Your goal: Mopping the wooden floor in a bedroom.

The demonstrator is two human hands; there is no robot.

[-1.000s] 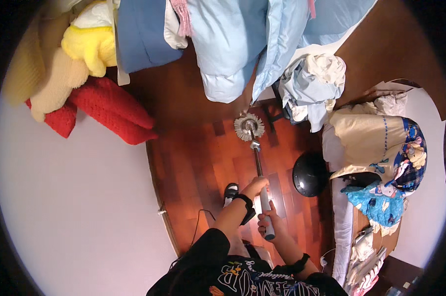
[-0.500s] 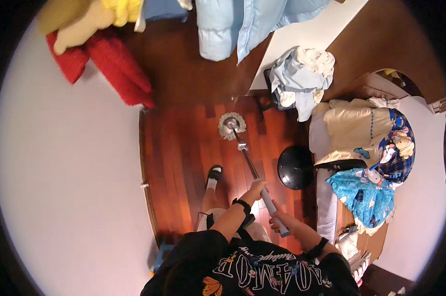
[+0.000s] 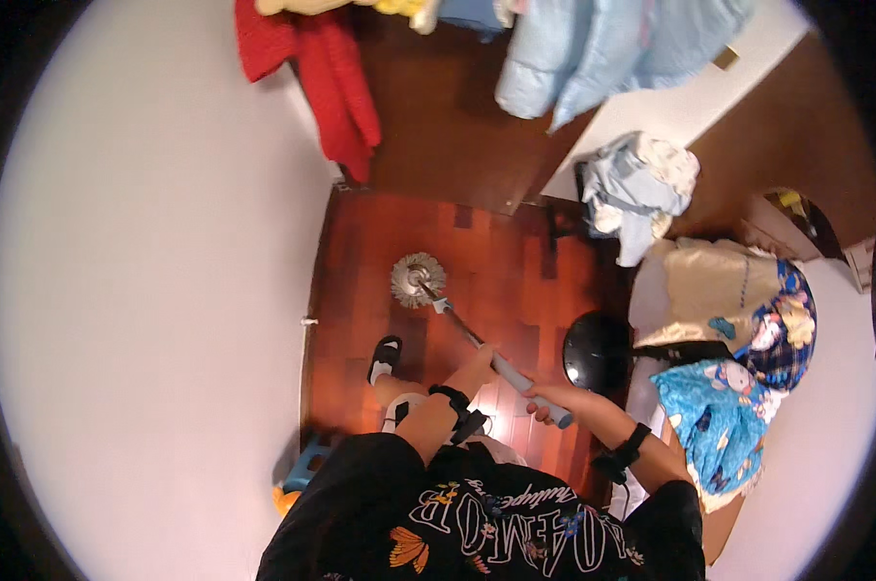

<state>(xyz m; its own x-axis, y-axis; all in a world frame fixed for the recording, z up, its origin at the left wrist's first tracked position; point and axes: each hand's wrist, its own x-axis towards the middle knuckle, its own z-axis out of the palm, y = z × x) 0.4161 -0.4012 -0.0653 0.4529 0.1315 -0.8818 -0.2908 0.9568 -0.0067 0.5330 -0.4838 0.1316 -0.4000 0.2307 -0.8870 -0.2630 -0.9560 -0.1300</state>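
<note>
A round mop (image 3: 418, 280) with a pale fringed head and a metal disc rests on the reddish wood floor. Its pole slants back toward me and ends in a pale grey grip. My left hand (image 3: 476, 366) is closed around the pole at the front of the grip. Closer to the butt end, my right hand (image 3: 546, 398) also grips the handle, its fingers partly curled beneath. My left foot in a black slipper (image 3: 387, 354) stands a little behind and left of the mop head.
A black round-based object (image 3: 596, 351) stands on the floor at right, beside a bed with a beige cover (image 3: 694, 290) and blue fabric (image 3: 719, 416). Clothes are piled (image 3: 641, 184) at back right. A white wall (image 3: 167, 271) bounds the left; red clothing (image 3: 336, 97) hangs ahead.
The mop head has swept left across the floor, and its pole slants more. Both hands keep their hold. My view has shifted, so the surroundings sit further right and lower.
</note>
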